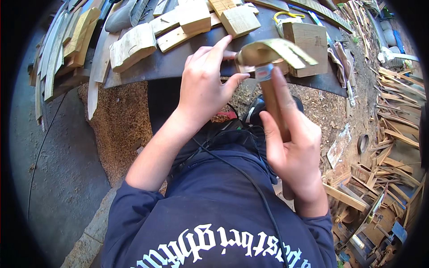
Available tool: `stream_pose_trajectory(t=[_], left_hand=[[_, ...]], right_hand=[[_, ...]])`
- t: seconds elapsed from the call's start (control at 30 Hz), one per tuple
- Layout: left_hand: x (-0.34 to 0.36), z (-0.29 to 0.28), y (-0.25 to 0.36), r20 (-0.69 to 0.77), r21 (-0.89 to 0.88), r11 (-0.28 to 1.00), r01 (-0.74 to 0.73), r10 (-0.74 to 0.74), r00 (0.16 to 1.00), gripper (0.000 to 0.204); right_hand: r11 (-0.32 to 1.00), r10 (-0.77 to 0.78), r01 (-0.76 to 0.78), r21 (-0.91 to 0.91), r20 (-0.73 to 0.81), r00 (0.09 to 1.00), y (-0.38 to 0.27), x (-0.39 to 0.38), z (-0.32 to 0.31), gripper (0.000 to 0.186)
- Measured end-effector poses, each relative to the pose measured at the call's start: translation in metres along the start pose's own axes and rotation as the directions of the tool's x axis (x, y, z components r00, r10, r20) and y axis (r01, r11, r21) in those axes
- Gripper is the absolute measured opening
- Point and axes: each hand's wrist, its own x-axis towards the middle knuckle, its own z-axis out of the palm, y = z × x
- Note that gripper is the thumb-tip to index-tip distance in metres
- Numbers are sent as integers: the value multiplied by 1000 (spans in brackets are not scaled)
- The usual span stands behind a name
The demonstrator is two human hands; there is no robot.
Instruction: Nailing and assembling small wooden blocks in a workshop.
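By the dark bench [166,61], right hand [295,143] grips hammer [269,91], left hand [203,80] half-open close by, any hold unclear, so a mistimed swing could strike that left hand.

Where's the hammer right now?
In the head view, the hammer is up and just right of the middle, in the person's right hand, with its metal head beside the left hand.

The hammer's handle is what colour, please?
The handle is brown; the head camera shows it best.
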Motion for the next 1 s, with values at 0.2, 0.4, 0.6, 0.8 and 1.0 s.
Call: stream_pose_trajectory(t=[0.2, 0.4, 0.6, 0.8, 1.0], left_hand=[[0, -3, 0, -1, -9, 1000, -21, 21, 1000, 62], [4, -6, 1, 23, -72, 997, 8, -7, 1000, 48], [7, -15, 3, 88, -211, 968, 139, -122, 989, 38], [6, -37, 21, 339, -660, 554, 507, -383, 859, 36], [2, -48, 26, 535, -742, 238, 627, -354, 767, 49]], right_hand=[[970, 203, -180, 162, -142, 969, -7, -9, -17, 65], [896, 326, -278, 347, -85, 942, 13, -22, -14, 66], [774, 390, -286, 565, -70, 918, 22, -38, -19, 71], [697, 393, -225, 681, -100, 914, 34, -47, -20, 74], [613, 454, -280, 739, -39, 890, 36, -47, -17, 70]])
